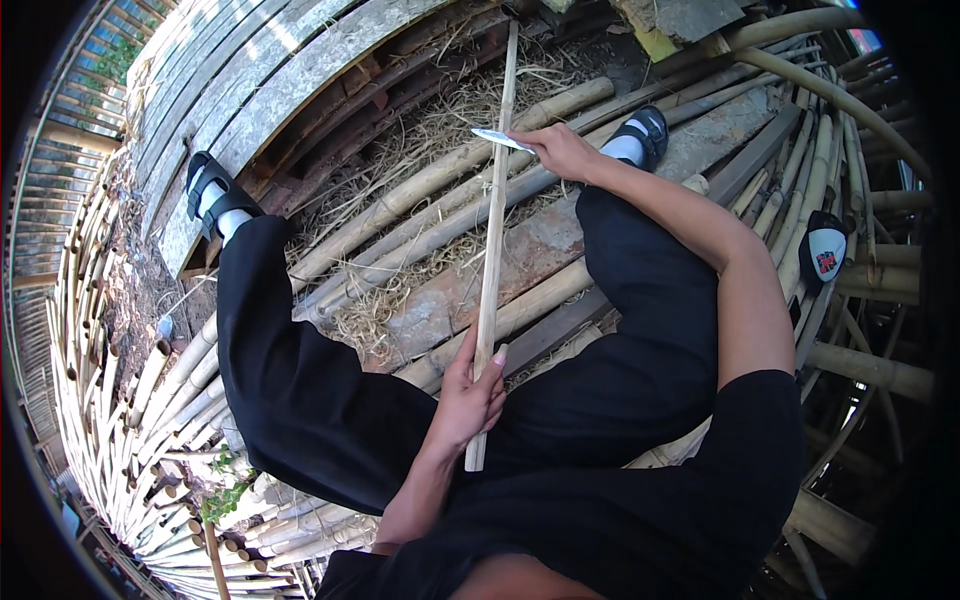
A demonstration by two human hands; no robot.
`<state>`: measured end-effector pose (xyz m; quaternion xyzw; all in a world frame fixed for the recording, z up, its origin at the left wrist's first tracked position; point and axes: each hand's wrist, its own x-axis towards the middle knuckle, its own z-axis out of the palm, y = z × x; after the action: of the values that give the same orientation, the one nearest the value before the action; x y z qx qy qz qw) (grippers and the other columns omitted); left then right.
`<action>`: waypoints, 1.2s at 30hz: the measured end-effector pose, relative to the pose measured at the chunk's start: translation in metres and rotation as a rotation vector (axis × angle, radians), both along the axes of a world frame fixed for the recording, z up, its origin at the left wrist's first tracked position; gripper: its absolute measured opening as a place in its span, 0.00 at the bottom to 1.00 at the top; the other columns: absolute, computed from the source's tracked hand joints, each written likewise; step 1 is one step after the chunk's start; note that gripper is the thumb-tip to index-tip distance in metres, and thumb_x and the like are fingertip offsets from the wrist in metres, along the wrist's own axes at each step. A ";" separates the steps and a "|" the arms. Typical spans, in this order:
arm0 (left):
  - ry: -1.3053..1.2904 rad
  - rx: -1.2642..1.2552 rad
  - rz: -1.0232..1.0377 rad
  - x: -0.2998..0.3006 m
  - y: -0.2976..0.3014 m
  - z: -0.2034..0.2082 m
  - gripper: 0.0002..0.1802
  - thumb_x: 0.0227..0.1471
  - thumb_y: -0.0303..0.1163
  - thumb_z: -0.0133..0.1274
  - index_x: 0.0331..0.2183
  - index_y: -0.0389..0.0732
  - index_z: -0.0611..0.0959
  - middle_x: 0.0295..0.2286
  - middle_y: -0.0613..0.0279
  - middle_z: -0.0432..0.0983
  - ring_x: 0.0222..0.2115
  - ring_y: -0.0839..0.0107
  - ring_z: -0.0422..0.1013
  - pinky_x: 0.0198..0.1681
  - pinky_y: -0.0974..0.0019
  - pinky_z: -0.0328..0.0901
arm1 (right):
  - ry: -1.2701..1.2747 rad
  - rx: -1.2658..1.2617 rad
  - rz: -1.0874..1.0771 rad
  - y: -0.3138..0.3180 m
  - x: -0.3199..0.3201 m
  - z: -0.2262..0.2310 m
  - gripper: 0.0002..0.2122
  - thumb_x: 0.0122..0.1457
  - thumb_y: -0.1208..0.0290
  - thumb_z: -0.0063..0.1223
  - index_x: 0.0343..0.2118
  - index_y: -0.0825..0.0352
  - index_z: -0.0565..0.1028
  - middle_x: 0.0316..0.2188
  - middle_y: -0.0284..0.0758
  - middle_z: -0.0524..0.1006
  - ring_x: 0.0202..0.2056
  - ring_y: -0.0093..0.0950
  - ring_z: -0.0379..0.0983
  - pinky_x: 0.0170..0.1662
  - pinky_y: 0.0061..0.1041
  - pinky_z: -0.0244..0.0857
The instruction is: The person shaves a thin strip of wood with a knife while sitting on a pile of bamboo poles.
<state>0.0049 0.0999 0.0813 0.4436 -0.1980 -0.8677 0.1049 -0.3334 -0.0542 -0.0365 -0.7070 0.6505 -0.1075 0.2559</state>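
Note:
A long, pale bamboo strip (494, 235) runs away from me between my legs, its near end by my lap and its far end over the shavings. My left hand (470, 398) is closed round the strip near its lower end, thumb on top. Farther up, my right hand (562, 150) is closed on a knife, its fingers wrapped over the handle, which is mostly hidden. The knife's bright blade (502, 139) lies across the strip, pointing left, and seems to touch it.
Thin curled shavings (375, 205) cover the ground among bamboo poles (440, 225). A wooden plank platform (240, 85) stands at the far left. Stacked bamboo (130, 470) fills the left side. At the right lie more poles (870, 370) and a black-and-white object (825, 255).

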 end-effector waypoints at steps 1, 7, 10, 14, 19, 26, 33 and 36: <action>-0.010 -0.007 -0.012 0.000 0.000 0.001 0.35 0.63 0.31 0.43 0.65 0.56 0.47 0.13 0.75 0.51 0.08 0.84 0.47 0.09 0.77 0.47 | -0.016 0.037 -0.022 0.005 0.001 0.003 0.22 0.54 0.80 0.42 0.52 0.54 0.73 0.29 0.51 0.76 0.28 0.48 0.73 0.37 0.41 0.66; -0.038 -0.041 -0.029 0.006 0.001 -0.006 0.35 0.63 0.31 0.44 0.65 0.57 0.47 0.13 0.75 0.50 0.08 0.84 0.47 0.09 0.77 0.46 | -0.110 0.025 0.035 0.032 0.029 0.025 0.21 0.55 0.80 0.42 0.52 0.58 0.73 0.32 0.50 0.77 0.31 0.47 0.74 0.37 0.37 0.67; -0.009 -0.057 -0.029 0.007 -0.001 -0.005 0.35 0.62 0.31 0.44 0.65 0.55 0.47 0.13 0.75 0.52 0.09 0.84 0.49 0.10 0.77 0.48 | -0.087 -0.002 0.091 0.039 0.036 0.031 0.20 0.57 0.79 0.44 0.52 0.58 0.73 0.35 0.50 0.76 0.34 0.48 0.74 0.39 0.36 0.68; -0.002 -0.068 -0.013 0.007 -0.002 -0.014 0.34 0.62 0.30 0.43 0.64 0.54 0.49 0.14 0.74 0.53 0.09 0.84 0.49 0.09 0.76 0.47 | -0.191 -0.008 0.158 0.067 0.052 0.032 0.19 0.58 0.79 0.45 0.53 0.59 0.72 0.34 0.52 0.75 0.30 0.43 0.76 0.35 0.30 0.68; -0.005 -0.104 -0.022 0.005 -0.003 -0.022 0.33 0.62 0.31 0.44 0.64 0.53 0.50 0.14 0.75 0.54 0.09 0.84 0.49 0.09 0.76 0.47 | -0.212 0.084 0.184 0.090 0.076 0.053 0.18 0.58 0.76 0.46 0.51 0.55 0.74 0.31 0.51 0.75 0.29 0.46 0.74 0.34 0.34 0.67; 0.012 -0.116 -0.040 0.001 0.000 -0.022 0.20 0.63 0.37 0.43 0.55 0.46 0.63 0.15 0.72 0.57 0.07 0.84 0.49 0.08 0.77 0.48 | -0.195 0.014 0.054 0.069 0.057 0.047 0.13 0.60 0.71 0.46 0.46 0.63 0.77 0.29 0.49 0.76 0.33 0.47 0.74 0.36 0.38 0.66; 0.031 -0.133 -0.054 -0.007 0.002 -0.026 0.18 0.65 0.47 0.36 0.39 0.40 0.66 0.15 0.67 0.62 0.06 0.81 0.53 0.08 0.74 0.54 | -0.021 0.145 -0.179 0.056 0.032 0.023 0.20 0.65 0.57 0.38 0.28 0.69 0.75 0.23 0.49 0.75 0.32 0.48 0.73 0.37 0.45 0.63; 0.053 -0.107 -0.021 -0.006 0.004 -0.029 0.21 0.65 0.49 0.35 0.35 0.39 0.66 0.15 0.66 0.62 0.06 0.80 0.54 0.08 0.74 0.55 | 0.066 0.061 -0.202 0.043 0.039 0.008 0.20 0.65 0.56 0.37 0.28 0.68 0.75 0.24 0.49 0.75 0.33 0.50 0.72 0.37 0.46 0.63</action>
<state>-0.0012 0.1034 0.0525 0.4124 -0.2460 -0.8683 0.1247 -0.2949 -0.0111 -0.0285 -0.6328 0.7295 -0.0896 0.2437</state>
